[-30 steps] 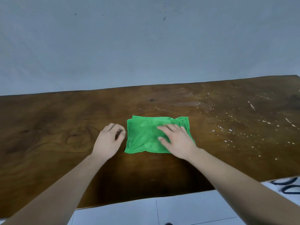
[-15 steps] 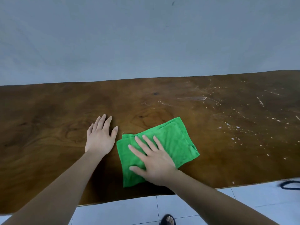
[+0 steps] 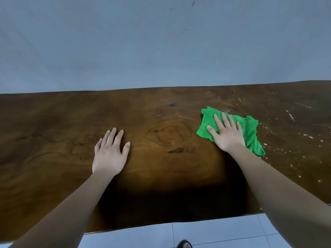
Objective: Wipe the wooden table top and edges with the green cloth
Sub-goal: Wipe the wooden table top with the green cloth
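A dark brown wooden table [image 3: 161,176] fills the middle of the head view. The green cloth [image 3: 250,129] lies crumpled on its right half. My right hand [image 3: 226,135] presses flat on the cloth with straight, spread fingers and covers its middle. My left hand [image 3: 110,153] rests flat on the bare wood to the left, fingers straight, well apart from the cloth. White specks and smears [image 3: 290,133] dot the table to the right of the cloth.
A pale grey wall [image 3: 161,42] rises right behind the table's far edge. Light floor tiles [image 3: 206,233] show below the near edge, with the tip of a foot in a sandal [image 3: 184,245] at the bottom.
My right hand has slid the cloth from near the front centre to the right and farther back, toward the white specks. The left hand stayed flat on the wood.
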Demonstrator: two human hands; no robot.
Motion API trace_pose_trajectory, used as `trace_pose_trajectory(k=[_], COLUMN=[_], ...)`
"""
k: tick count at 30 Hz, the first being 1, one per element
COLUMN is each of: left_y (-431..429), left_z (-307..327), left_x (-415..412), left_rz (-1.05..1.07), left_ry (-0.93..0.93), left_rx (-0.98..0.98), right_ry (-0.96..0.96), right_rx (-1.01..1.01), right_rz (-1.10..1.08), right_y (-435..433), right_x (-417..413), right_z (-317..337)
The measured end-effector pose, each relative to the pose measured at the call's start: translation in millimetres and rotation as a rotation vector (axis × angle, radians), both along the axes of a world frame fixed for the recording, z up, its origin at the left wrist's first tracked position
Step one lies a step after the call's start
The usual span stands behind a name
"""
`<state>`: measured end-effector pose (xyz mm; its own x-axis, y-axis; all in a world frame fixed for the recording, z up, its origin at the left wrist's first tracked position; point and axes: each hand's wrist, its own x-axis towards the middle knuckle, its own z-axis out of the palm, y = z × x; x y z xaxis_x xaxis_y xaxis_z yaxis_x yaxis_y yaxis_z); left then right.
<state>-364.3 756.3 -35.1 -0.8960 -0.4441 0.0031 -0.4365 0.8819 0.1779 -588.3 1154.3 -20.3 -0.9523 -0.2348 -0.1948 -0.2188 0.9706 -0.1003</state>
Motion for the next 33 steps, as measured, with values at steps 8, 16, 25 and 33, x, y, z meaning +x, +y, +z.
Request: trace_pose_trajectory(k=[8, 16, 25, 33], left_y=[-1.8, -3.1, -2.1, 0.8], left_z=[-4.9, -5.7, -2.5, -2.9], left_x=[-1.3, -1.2, -5.1, -5.1], left_rz=[0.012, 0.013, 0.033, 0.043], left_ry=[0.011, 0.013, -0.019, 0.002], left_rx=[-0.026, -0.01, 0.002, -0.006], right_ry=[0.005, -0.003, 0.035, 0.041], right_rx=[-0.023, -0.035, -0.058, -0.068], right_rz=[0.217, 0.698, 0.437, -0.071], right_y=[-165.8, -252.0, -165.2, -86.3], right_x=[31.2, 45.7, -108.4, -181.1], right_z=[5.5, -2.6, 3.2, -4.8])
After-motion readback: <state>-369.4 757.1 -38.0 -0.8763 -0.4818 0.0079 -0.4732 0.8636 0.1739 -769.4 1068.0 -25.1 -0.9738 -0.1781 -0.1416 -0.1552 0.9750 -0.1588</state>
